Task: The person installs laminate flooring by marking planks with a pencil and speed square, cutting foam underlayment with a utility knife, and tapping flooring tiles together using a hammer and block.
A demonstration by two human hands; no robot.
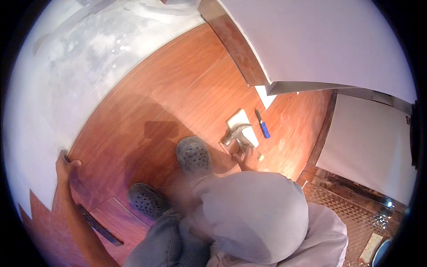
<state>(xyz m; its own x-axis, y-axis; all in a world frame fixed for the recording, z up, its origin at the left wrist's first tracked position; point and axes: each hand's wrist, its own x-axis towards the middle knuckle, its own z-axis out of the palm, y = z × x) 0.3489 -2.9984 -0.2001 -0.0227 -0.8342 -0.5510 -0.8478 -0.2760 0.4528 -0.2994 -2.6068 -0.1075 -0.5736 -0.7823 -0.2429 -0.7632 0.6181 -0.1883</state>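
Observation:
My left hand [66,166] rests at the left edge of the reddish wood-look flooring [133,107], against the pale grey floor area. Its thumb is spread away from the fingers, and no object shows in it. On the right, my right hand [247,159] is closed around the handle of a claw hammer [239,132]. The hammer's metal head lies over a pale, flat block [238,117], which hides part of the block. A blue-handled knife or chisel-like tool [263,126] lies on the boards just right of the block.
My feet, in grey perforated clogs [194,155], stand between the hands. A dark flat bar [100,226] lies near my left forearm beside a short board [118,217]. A large white panel [324,40] juts in at upper right. Patterned brown matting [333,213] is at lower right.

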